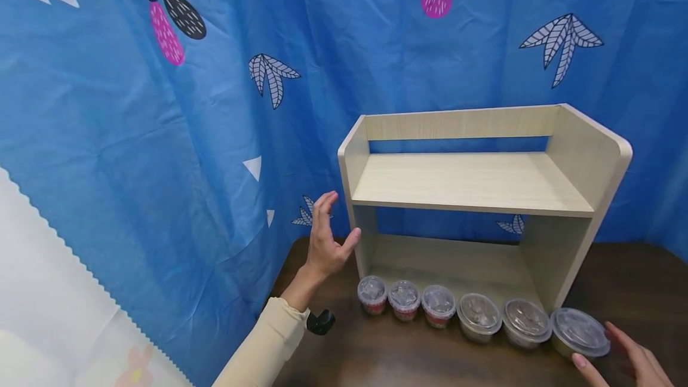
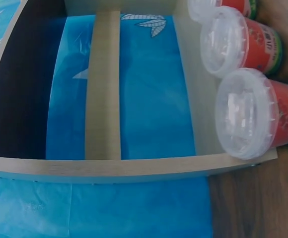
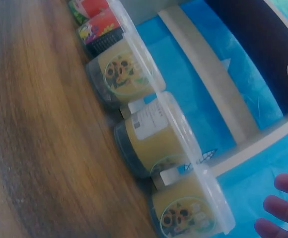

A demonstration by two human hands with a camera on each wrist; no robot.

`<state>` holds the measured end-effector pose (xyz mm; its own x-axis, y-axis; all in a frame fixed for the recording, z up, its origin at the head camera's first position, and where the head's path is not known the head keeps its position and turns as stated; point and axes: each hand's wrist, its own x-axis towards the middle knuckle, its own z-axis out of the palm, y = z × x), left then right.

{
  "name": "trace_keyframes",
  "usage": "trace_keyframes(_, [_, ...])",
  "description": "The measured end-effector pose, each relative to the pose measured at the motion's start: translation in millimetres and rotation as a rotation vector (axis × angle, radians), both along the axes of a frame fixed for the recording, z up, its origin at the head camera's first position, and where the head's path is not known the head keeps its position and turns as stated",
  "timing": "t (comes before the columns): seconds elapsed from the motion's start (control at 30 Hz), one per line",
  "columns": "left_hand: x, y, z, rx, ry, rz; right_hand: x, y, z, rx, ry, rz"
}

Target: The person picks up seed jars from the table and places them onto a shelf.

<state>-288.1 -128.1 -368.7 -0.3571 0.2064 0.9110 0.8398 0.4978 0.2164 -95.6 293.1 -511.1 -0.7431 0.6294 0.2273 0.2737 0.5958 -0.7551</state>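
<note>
A row of lidded plastic containers stands along the front of a shelf unit. Three small cups with red labels, one of them the leftmost cup (image 1: 372,295), are at the left. Three wider tubs with yellow labels follow, among them the middle tub (image 3: 159,134). My left hand (image 1: 326,249) is raised beside the shelf's left side, palm inward, thumb apart from the fingers and nothing in it. At the row's right end, my right hand (image 1: 634,360) has thumb and fingers spread beside the rightmost tub (image 1: 580,333). In the right wrist view its fingers (image 3: 283,208) are apart from the tub.
The pale wooden shelf unit (image 1: 473,181) has two levels and stands on a dark brown table (image 1: 344,363). Behind it hangs a blue patterned curtain (image 1: 215,106). A small black object (image 1: 321,322) shows by the left wrist. White cloth (image 1: 54,315) covers the lower left.
</note>
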Motion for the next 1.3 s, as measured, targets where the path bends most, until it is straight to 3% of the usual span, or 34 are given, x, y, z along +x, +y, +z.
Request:
trace_keyframes(0.47, [-12.5, 4.7, 18.6, 0.041, 0.085, -0.018, -2.6, 6.0, -7.3, -0.053, -0.036, -0.053])
trace_keyframes(1.3, [-17.2, 6.2, 32.0, 0.048, 0.110, 0.019, -10.9, 18.8, -28.2, -0.132, -0.084, -0.064])
